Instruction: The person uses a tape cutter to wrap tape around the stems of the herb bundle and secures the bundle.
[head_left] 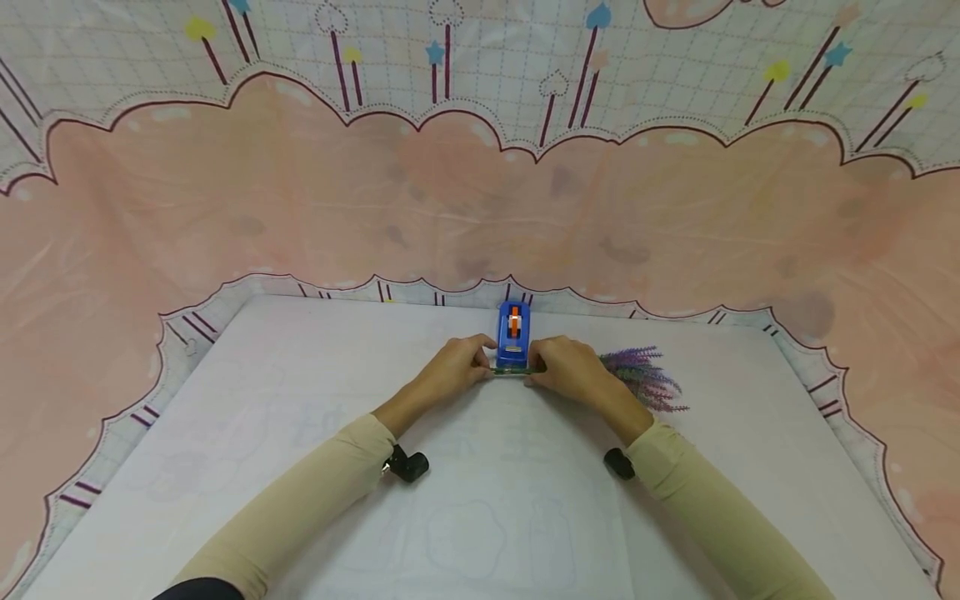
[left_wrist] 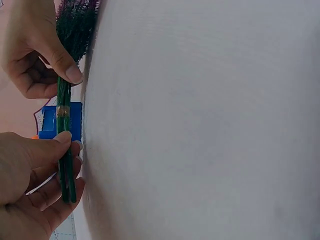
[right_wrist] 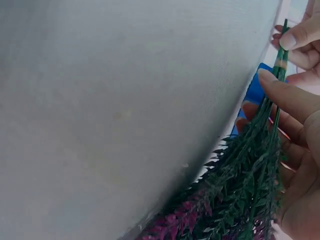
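Note:
A bunch of artificial lavender [head_left: 645, 375] with purple and pink heads lies across in front of a blue tape dispenser [head_left: 505, 337] with an orange hub. My left hand [head_left: 453, 367] pinches the lower ends of the green stems [left_wrist: 67, 172] between thumb and fingers. Nearer the flower heads, my right hand [head_left: 573, 367] grips the same stems with its thumb over them. A shiny, brownish band of tape [left_wrist: 63, 111] circles the stems between both hands. In the right wrist view, leafy green sprigs [right_wrist: 245, 165] spread below the right hand.
The white table [head_left: 337, 358] has its far edge just behind the dispenser. A patterned cloth [head_left: 450, 208] in peach and white hangs beyond it. Black wrist-camera parts [head_left: 408, 464] stick out below the left sleeve [head_left: 315, 483].

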